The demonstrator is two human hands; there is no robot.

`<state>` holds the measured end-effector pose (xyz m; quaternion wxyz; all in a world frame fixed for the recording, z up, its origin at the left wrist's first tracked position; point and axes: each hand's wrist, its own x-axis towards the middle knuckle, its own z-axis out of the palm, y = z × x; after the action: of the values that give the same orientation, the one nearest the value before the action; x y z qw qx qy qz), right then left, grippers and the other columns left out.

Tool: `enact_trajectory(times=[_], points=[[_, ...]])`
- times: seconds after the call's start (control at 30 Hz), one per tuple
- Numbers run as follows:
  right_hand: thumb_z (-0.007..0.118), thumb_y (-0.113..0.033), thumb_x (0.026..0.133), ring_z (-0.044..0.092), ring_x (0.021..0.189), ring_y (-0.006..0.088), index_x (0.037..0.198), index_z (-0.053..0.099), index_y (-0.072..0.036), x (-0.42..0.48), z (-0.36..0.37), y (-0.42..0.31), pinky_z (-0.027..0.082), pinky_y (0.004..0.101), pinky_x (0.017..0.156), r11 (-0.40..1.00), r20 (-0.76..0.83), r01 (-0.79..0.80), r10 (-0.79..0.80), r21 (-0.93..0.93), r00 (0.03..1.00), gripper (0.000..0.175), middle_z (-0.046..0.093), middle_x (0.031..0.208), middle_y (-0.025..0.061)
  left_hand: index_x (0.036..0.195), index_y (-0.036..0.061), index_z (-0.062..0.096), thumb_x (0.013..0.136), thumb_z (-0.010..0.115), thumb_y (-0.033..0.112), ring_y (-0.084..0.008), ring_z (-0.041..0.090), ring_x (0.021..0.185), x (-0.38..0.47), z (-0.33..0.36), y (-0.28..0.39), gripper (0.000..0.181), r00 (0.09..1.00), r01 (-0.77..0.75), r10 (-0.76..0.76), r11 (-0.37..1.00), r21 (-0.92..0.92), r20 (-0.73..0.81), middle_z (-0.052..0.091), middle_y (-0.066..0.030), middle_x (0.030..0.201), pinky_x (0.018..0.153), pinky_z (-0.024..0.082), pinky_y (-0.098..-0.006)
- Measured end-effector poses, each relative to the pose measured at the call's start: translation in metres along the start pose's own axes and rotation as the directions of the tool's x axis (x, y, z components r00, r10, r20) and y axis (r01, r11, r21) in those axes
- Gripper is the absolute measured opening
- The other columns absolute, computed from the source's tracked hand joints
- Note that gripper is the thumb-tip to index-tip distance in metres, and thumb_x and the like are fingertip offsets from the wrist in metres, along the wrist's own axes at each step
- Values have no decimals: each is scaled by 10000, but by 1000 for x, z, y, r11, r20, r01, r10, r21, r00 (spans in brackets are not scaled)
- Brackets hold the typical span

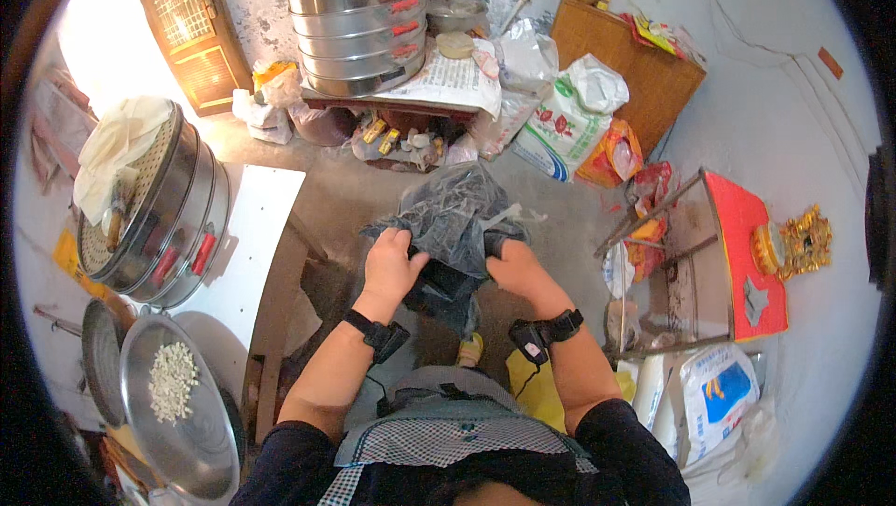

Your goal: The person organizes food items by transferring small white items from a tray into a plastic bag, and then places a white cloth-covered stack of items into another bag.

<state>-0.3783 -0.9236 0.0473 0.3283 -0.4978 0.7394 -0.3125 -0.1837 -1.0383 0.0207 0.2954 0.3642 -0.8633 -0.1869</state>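
A dark, thin plastic bag (455, 205) hangs in front of my body, its film crumpled and partly see-through. My left hand (389, 264) grips its near left rim, thumb turned inward. On the right side, my right hand (516, 268) holds the opposite edge with curled fingers. Between the two hands the bag's mouth (444, 278) is spread, and its inside looks dark. I cannot tell whether anything lies in it. Black straps with small devices circle both wrists.
Left, a white table (262, 226) carries stacked metal steamers (161, 205) and a steel basin (210, 429) with pale chopped pieces. Ahead, a tall steamer stack (357, 23) stands on a low table. Sacks (570, 117) lean by a wooden cabinet (623, 65). A red-topped stand (745, 254) is right.
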Motion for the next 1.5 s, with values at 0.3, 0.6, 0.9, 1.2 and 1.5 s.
enact_trajectory(times=[0.3, 0.6, 0.9, 1.2, 1.5], points=[[664, -472, 773, 546, 772, 158, 915, 587, 41, 119, -28, 13, 435, 308, 634, 796, -90, -59, 141, 602, 986, 538, 609, 840, 103, 737, 4, 479, 725, 609, 81, -362, 531, 762, 109, 43, 8, 152, 934, -298, 347, 888, -349, 86, 516, -159, 792, 651, 445, -399], [583, -173, 852, 560, 829, 170, 1061, 534, 27, 258, -24, 6, 459, 335, 725, 488, -116, -7, 221, 873, 968, 294, 587, 947, 65, 1033, -16, 531, 822, 610, 144, -333, 562, 923, 146, 49, -12, 276, 998, 10, 5, 976, -219, 65, 574, -201, 1022, 738, 461, -352], [554, -176, 845, 622, 896, 247, 1083, 561, -16, 324, 1, -77, 513, 393, 809, 151, 364, -350, -83, 925, 928, 287, 629, 1014, 101, 1374, 86, 294, 823, 343, 692, -318, 372, 1255, 173, 80, -150, 821, 878, 165, -220, -693, -702, 424, 369, -117, 1389, 1037, 294, -478], [568, -192, 740, 594, 920, 365, 1056, 594, -10, 431, 33, -97, 468, 412, 804, 799, 486, 252, 57, -546, 872, 365, 609, 1011, 242, 1239, 107, 481, 909, 474, 415, -215, 521, 1085, 247, 29, -242, 452, 768, -18, -569, -477, -879, 293, 549, -20, 1208, 930, 405, -354], [594, -203, 713, 584, 975, 351, 1135, 586, -101, 486, 58, -148, 465, 404, 829, 631, 569, 594, -279, -498, 774, 434, 595, 1087, 207, 1103, -32, 554, 844, 553, 48, -242, 583, 970, 317, -5, -257, 271, 643, 225, -661, -319, -921, 386, 601, -123, 1102, 861, 469, -368]])
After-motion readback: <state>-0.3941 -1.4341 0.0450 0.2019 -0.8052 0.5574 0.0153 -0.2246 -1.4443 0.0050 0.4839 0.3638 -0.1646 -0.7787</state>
